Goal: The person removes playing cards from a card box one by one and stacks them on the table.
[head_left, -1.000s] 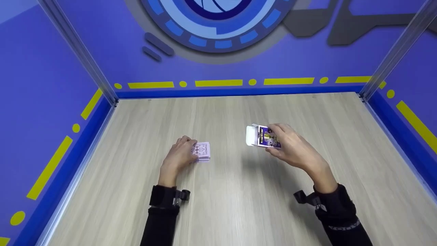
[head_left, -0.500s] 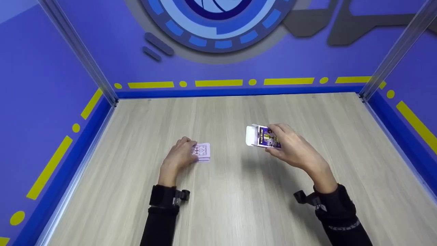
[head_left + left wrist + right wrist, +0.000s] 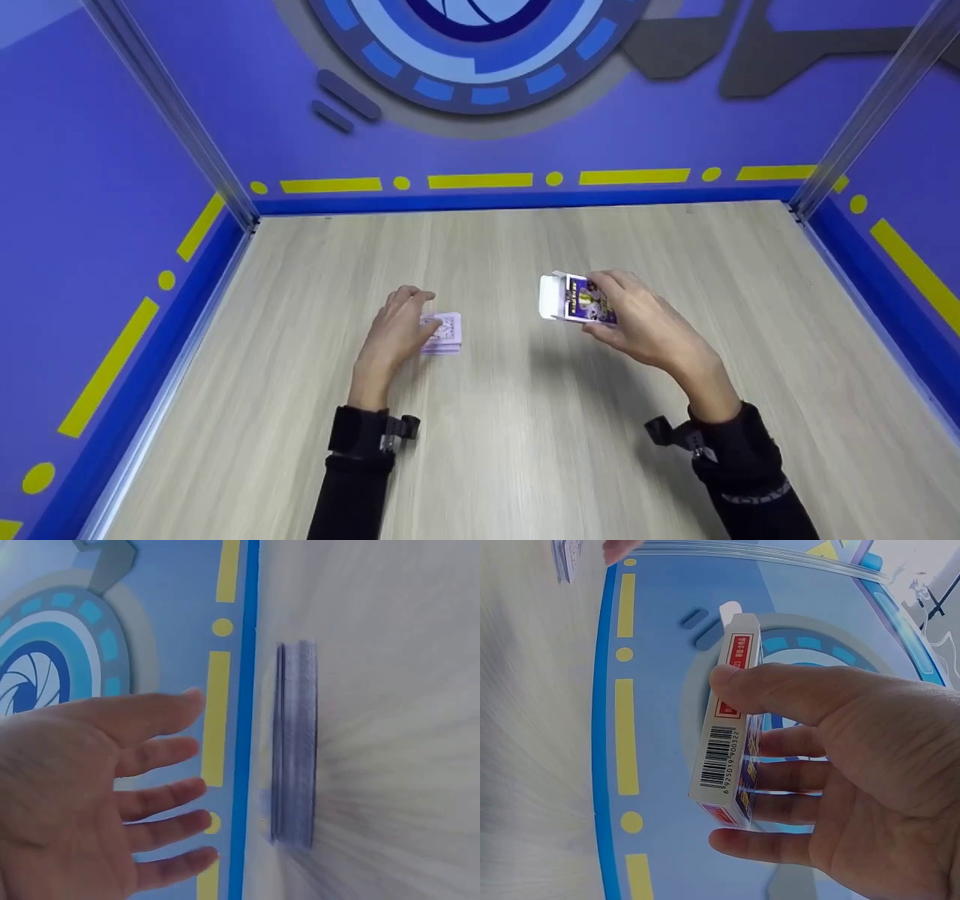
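Note:
A squared stack of playing cards with a pale patterned back lies on the wooden table. Just over its left side hovers my left hand, thumb and fingers spread. In the left wrist view the deck stands apart from that hand, and nothing is in the palm. My right hand grips a purple printed card box above the table, its white flap open toward the left. Seen from the right wrist, the thumb presses one narrow side of the box, beside a barcode, with fingers opposite.
The light wood table is bounded by a blue back wall and side panels with yellow dashes. Metal posts stand at the corners.
My left hand has let go of the card stack; its fingers have lifted and spread. The stack stays in place, and the right hand keeps the box almost still.

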`<state>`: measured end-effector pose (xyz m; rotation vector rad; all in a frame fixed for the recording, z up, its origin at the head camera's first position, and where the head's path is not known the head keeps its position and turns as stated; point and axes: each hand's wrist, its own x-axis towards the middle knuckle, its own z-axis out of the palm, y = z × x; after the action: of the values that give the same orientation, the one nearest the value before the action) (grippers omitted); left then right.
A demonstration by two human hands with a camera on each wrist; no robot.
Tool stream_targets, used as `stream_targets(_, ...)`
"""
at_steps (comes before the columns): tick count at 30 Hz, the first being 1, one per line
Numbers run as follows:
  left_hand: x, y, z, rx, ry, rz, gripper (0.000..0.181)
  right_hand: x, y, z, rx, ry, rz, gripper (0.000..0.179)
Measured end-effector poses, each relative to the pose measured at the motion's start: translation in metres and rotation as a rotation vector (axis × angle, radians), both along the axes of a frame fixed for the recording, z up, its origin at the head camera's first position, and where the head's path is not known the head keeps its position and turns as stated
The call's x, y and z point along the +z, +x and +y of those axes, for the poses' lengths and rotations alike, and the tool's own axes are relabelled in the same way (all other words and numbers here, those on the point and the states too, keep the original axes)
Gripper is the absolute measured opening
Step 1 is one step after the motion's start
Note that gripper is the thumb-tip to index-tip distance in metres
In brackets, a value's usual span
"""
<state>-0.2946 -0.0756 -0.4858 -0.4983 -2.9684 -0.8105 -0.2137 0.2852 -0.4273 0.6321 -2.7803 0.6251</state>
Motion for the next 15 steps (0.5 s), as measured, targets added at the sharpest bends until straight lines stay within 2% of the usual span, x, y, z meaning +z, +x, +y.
stream_targets(4, 0.013, 0.006, 0.014, 0.020, 0.116, 0.174, 0.026, 0.000, -0.001, -0.001, 0.003, 0.012, 0.002, 0.065)
stream_targets(6, 0.020, 0.012, 0.026, 0.007, 0.223, 0.249, 0.017, -0.001, -0.001, -0.002, 0.003, 0.019, 0.009, 0.066)
stream_targets(8, 0.024, 0.019, 0.041, -0.036, 0.354, 0.291, 0.010, -0.001, -0.002, -0.003, 0.006, 0.030, 0.016, 0.067)
stream_targets(11, 0.028, 0.032, 0.066, -0.144, 0.549, 0.282, 0.007, -0.002, -0.003, -0.005, 0.011, 0.042, 0.030, 0.068)
stream_targets(13, 0.028, 0.041, 0.082, -0.204, 0.642, 0.246, 0.007, -0.002, -0.002, -0.007, 0.016, 0.045, 0.037, 0.068)
stream_targets(15, 0.027, 0.049, 0.094, -0.236, 0.701, 0.208, 0.009, -0.002, -0.002, -0.009, 0.022, 0.044, 0.043, 0.069)
